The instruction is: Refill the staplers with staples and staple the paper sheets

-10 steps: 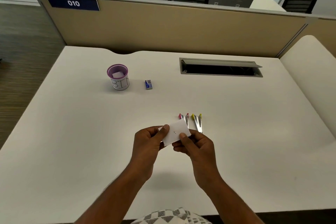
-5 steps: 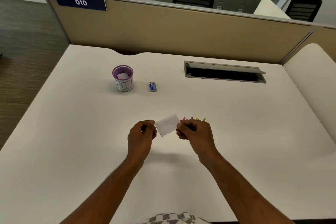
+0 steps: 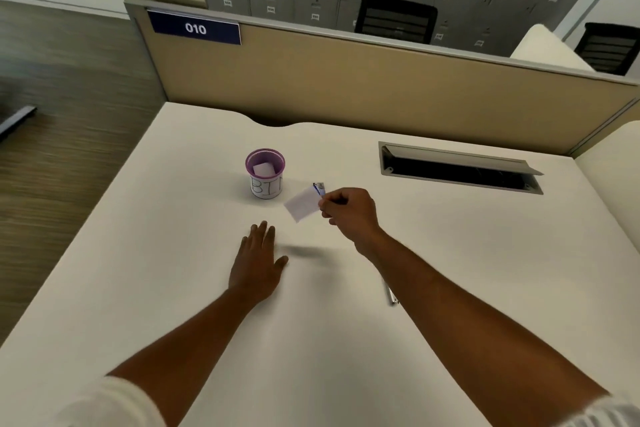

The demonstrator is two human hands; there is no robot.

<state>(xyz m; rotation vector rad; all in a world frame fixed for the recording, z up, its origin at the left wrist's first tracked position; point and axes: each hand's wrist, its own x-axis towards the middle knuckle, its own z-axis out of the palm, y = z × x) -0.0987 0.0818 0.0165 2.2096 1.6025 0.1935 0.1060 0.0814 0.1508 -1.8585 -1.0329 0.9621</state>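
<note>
The right hand (image 3: pixel 349 210) pinches a small white stack of paper sheets (image 3: pixel 302 203) by its right edge, the grip closed on it between thumb and curled fingers, and holds it in the air above the middle of the table (image 3: pixel 450 253), toward the far edge and just beside the purple cup marked BIN (image 3: pixel 266 173), which already has a white slip in it. The left hand (image 3: pixel 258 262) lies flat and spread on the table, nearer the front edge, holding nothing. The stapling of this set looks done and the drop-off is in hand; next the sheets must clear the cup's rim and be let go over its mouth. Half a second earlier both hands held the sheets near the staplers; now the left has let go and the right has carried them toward the cup, its forearm covering all but a sliver of one stapler (image 3: pixel 390 295)
</note>
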